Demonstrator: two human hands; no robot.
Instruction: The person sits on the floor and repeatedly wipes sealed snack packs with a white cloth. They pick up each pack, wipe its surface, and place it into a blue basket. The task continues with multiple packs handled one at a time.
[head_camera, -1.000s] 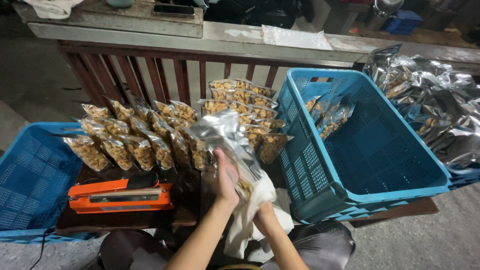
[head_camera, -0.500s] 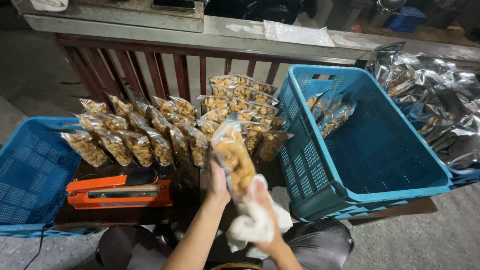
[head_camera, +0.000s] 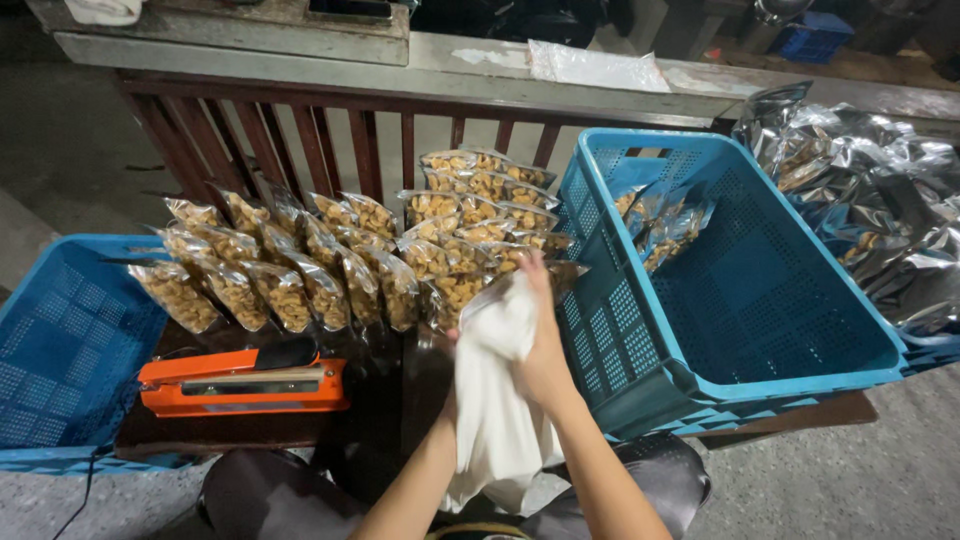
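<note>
As the right hand (head_camera: 545, 345) presses a white cloth (head_camera: 495, 400) against a clear snack pouch (head_camera: 470, 290) at the table's near edge, fingers spread flat over the fabric, the left hand (head_camera: 452, 350) sits hidden behind the cloth; whether it grips the pouch cannot be told. Rows of filled pouches (head_camera: 300, 270) lean at 11 o'clock, an orange heat sealer (head_camera: 240, 380) lies at 9 o'clock, and a blue crate (head_camera: 740, 300) stands at 3 o'clock. A hard wipe could likely knock the leaning rows over like dominoes, or slide the pouch off the edge. Half a second earlier the pouch stood raised and plainly visible, the cloth bunched lower in the right hand; now the cloth covers it.
</note>
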